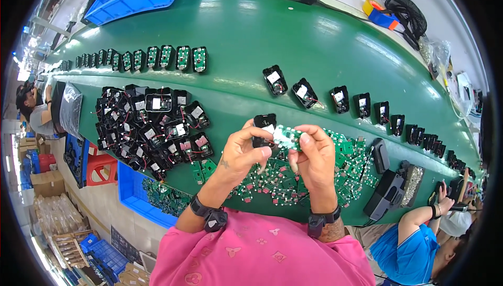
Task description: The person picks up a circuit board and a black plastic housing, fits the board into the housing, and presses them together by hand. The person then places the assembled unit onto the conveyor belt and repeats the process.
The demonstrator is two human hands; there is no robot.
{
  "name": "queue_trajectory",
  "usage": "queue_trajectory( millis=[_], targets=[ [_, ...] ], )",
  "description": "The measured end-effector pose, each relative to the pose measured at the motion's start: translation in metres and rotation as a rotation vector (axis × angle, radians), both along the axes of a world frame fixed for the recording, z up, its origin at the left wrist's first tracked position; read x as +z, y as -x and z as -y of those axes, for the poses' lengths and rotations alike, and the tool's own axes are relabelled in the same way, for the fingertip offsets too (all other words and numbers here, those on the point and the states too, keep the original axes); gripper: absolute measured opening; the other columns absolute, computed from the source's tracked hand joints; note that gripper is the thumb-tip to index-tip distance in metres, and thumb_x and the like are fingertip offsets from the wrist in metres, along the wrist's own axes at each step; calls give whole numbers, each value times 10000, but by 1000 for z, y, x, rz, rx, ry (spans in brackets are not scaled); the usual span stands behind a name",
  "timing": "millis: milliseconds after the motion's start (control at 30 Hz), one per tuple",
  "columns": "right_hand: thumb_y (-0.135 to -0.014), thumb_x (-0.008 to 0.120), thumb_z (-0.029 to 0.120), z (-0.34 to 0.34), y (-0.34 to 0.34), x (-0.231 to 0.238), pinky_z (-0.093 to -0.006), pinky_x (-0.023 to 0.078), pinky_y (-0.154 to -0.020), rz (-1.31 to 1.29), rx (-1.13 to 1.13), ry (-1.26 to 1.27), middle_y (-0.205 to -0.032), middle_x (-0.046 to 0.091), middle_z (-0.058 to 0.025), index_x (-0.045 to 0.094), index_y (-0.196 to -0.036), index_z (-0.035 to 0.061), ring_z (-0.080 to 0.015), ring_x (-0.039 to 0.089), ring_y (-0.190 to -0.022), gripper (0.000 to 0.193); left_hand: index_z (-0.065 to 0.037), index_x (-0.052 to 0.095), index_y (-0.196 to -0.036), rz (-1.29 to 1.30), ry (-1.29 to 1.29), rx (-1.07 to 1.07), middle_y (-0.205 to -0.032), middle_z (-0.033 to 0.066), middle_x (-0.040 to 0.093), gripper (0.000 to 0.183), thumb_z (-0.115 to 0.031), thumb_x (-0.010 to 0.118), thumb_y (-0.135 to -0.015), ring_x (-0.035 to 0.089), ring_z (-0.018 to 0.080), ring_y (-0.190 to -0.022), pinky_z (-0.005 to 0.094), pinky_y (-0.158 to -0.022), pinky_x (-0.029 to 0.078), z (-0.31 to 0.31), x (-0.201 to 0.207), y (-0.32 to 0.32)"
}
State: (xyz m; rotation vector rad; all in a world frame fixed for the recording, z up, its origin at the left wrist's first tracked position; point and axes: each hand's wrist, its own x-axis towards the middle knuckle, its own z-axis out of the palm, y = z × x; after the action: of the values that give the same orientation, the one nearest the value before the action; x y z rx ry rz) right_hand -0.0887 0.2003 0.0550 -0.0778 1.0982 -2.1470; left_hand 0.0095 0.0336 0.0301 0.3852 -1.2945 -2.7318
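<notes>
My right hand pinches a small green circuit board between thumb and fingers, above the bench. Close to the board's left end, the thumb and forefinger of my left hand are curled together; what they grip, if anything, is too small to make out. A black plastic housing with a white patch shows behind my left fingers, partly covered by them. Whether the left hand touches this housing cannot be told. Beneath both hands spreads a loose heap of green circuit boards.
Left stands a pile of black housings with wires. Housings with boards line the green bench at far left; more housings run right. A blue bin, a black device and a co-worker in blue are nearby.
</notes>
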Motion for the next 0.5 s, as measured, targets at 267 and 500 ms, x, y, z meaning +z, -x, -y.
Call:
queue_trajectory(
  millis=[267, 500],
  targets=[
    [-987, 563, 52, -13, 5, 1, -243, 495, -489, -262, -63, -183, -847, 672, -89, 607, -1097, -57, -119, 612, -607, 161, 12, 712, -955, 139, 344, 103, -995, 109, 656, 125, -97, 716, -895, 580, 86, -578, 333, -920, 486, -9, -3, 5],
    [-981, 610, 59, -5, 1, 3, -234, 507, -503, -265, 68, -255, -829, 674, -68, 622, -1144, -43, -84, 608, -613, 193, 43, 708, -954, 56, 336, 82, -1472, 180, 360, 100, -31, 690, -889, 641, 99, -810, 239, -637, 517, -17, -2, 9]
  ],
)
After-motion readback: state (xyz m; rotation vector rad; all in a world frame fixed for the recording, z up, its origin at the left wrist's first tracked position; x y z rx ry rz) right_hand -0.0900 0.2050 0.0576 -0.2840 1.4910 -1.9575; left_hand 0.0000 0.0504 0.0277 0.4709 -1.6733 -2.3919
